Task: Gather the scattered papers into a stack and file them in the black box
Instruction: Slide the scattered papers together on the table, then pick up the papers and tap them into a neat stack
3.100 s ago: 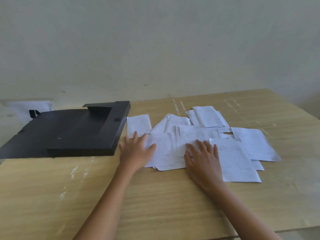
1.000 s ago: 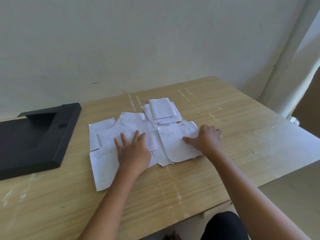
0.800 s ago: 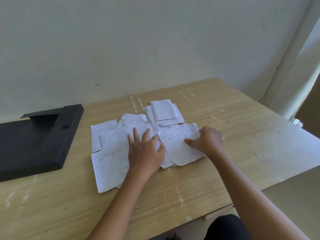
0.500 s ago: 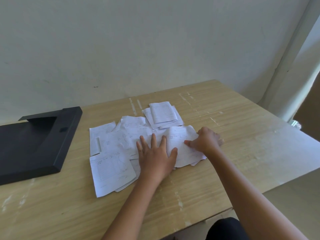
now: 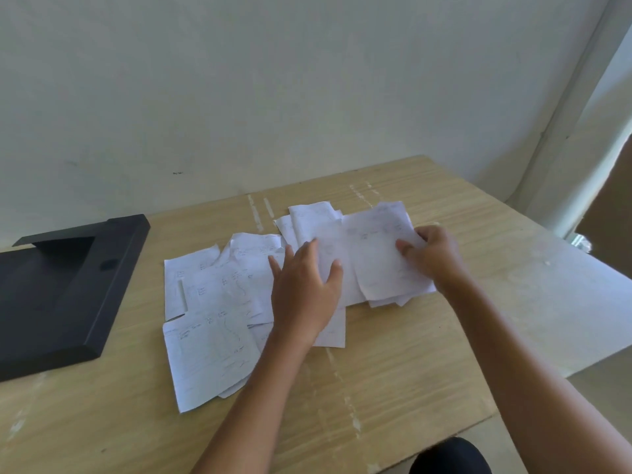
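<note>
Here the left hand (image 5: 304,295) lies spread on the papers (image 5: 219,302); the right hand (image 5: 432,254) pinches several.

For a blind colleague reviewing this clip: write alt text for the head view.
Two bare hands gather scattered white papers on a wooden table: the right hand grips a few overlapped sheets at their right edge, while the left hand lies flat, fingers spread, on the papers' middle. A black box sits at the left, no papers in it.
</note>
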Motion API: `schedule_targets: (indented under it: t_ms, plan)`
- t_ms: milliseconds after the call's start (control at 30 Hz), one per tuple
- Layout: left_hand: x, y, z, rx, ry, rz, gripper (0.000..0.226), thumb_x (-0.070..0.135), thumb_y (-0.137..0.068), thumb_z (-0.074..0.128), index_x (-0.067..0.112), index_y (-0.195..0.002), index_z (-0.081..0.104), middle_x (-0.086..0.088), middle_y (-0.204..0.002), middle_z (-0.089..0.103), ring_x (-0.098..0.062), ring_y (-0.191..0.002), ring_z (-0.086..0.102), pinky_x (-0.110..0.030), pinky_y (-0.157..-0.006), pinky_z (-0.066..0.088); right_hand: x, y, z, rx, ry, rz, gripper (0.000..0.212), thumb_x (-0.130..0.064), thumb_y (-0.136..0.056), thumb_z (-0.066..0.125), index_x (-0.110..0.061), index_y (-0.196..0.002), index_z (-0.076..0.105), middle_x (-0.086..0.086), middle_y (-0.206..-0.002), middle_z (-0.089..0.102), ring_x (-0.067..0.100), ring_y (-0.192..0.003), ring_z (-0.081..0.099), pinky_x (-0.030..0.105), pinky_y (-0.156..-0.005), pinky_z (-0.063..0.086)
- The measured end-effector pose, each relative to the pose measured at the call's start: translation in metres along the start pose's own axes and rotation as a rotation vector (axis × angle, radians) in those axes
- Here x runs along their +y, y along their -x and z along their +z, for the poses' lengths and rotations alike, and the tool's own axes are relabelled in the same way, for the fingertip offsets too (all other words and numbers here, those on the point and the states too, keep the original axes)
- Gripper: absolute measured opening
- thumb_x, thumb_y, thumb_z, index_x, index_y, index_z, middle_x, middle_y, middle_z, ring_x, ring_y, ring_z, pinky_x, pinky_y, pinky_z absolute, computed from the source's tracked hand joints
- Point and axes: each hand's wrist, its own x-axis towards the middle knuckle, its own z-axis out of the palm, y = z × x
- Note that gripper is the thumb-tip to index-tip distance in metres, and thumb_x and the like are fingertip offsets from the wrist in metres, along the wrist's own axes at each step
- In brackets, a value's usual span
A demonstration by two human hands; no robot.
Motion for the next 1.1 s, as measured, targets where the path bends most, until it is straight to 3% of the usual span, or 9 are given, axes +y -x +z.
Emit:
schedule_targets:
  t_ms: [233, 367, 467, 567, 667, 800, 933, 1033, 1100]
  plan:
    - [-0.030, -0.039, 0.000, -0.293, -0.358, -0.006, 0.058, 0.056, -0.102, 0.033, 0.030, -0.154, 0.038, 0.004, -0.162, 0.036, -0.030, -0.153, 0.021, -0.059, -0.122, -0.004, -0.006, -0.048, -0.008, 0.094, -0.118, 0.091, 0.014, -0.023, -0.082, 0.071, -0.018, -0.071, 0.065, 0.010, -0.085, 0.072, 0.034, -0.090, 0.070, 0.046, -0.085, 0.057]
    - [-0.026, -0.060, -0.007, -0.038, 0.039, -0.103, 0.048, 0.046, -0.104, 0.039, 0.022, -0.142, 0.057, -0.003, -0.145, 0.059, -0.025, -0.139, 0.048, -0.043, -0.121, 0.022, -0.023, -0.067, 0.013, 0.017, -0.252, 0.134, 0.014, -0.027, -0.085, 0.072, -0.014, -0.090, 0.071, 0.008, -0.091, 0.071, 0.031, -0.092, 0.070, 0.041, -0.082, 0.057]
    - [-0.020, -0.084, -0.014, -0.086, 0.502, -0.330, 0.062, 0.062, -0.098, 0.036, 0.015, -0.129, 0.062, -0.010, -0.125, 0.066, -0.027, -0.121, 0.060, -0.035, -0.096, 0.047, -0.037, -0.074, 0.040, -0.002, -0.287, 0.130, 0.026, -0.026, -0.085, 0.074, -0.006, -0.102, 0.073, 0.007, -0.088, 0.070, 0.028, -0.088, 0.070, 0.040, -0.082, 0.056]
    - [-0.018, -0.102, -0.016, -0.096, 0.622, -0.407, 0.076, 0.077, -0.081, 0.046, 0.019, -0.128, 0.062, -0.007, -0.124, 0.066, -0.022, -0.117, 0.062, -0.044, -0.102, 0.051, -0.050, -0.075, 0.068, -0.006, -0.279, 0.124, 0.022, -0.026, -0.084, 0.073, -0.008, -0.097, 0.074, 0.005, -0.085, 0.069, 0.024, -0.086, 0.068, 0.038, -0.083, 0.056]
    - [-0.028, -0.114, -0.008, -0.063, 0.546, -0.373, 0.034, 0.044, -0.091, 0.064, 0.023, -0.116, 0.057, 0.010, -0.105, 0.067, -0.005, -0.092, 0.064, -0.026, -0.076, 0.053, -0.057, -0.078, 0.091, -0.013, -0.316, 0.127, 0.009, -0.026, -0.083, 0.073, -0.018, -0.084, 0.069, 0.005, -0.087, 0.071, 0.027, -0.090, 0.070, 0.043, -0.085, 0.058]
    - [-0.039, -0.125, 0.003, -0.005, 0.399, -0.338, 0.039, 0.019, -0.094, 0.055, 0.015, -0.133, 0.052, 0.003, -0.112, 0.068, -0.010, -0.085, 0.062, -0.021, -0.055, 0.040, -0.059, -0.083, 0.105, -0.026, -0.357, 0.063, 0.018, -0.022, -0.085, 0.070, -0.011, -0.099, 0.073, 0.002, -0.095, 0.073, 0.022, -0.091, 0.069, 0.044, -0.087, 0.058]
    - [-0.047, -0.125, 0.010, 0.093, 0.249, -0.359, 0.037, 0.015, -0.094, 0.048, 0.007, -0.130, 0.054, -0.007, -0.105, 0.068, -0.027, -0.093, 0.062, -0.032, -0.065, 0.043, -0.053, -0.080, 0.110, 0.024, -0.225, -0.135, 0.018, -0.022, -0.093, 0.059, -0.012, -0.103, 0.069, 0.001, -0.088, 0.066, 0.018, -0.086, 0.061, 0.032, -0.079, 0.047]
    - [-0.056, -0.125, 0.013, 0.166, 0.079, -0.397, 0.029, 0.021, -0.094, 0.048, 0.005, -0.114, 0.060, -0.012, -0.100, 0.067, -0.034, -0.104, 0.054, -0.032, -0.075, 0.035, -0.034, -0.074, 0.114, 0.205, -0.073, -0.147, 0.033, -0.023, -0.099, 0.045, -0.009, -0.118, 0.068, 0.010, -0.120, 0.069, 0.031, -0.119, 0.055, 0.031, -0.093, 0.036]
    - [-0.060, -0.126, 0.016, 0.173, -0.096, -0.391, 0.037, 0.036, -0.094, 0.050, 0.006, -0.111, 0.065, -0.015, -0.110, 0.063, -0.036, -0.113, 0.047, -0.030, -0.081, 0.027, -0.022, -0.074, 0.117, 0.225, 0.123, -0.172, 0.033, -0.023, -0.098, 0.040, -0.013, -0.083, 0.067, 0.014, -0.101, 0.069, 0.035, -0.107, 0.051, 0.032, -0.081, 0.022]
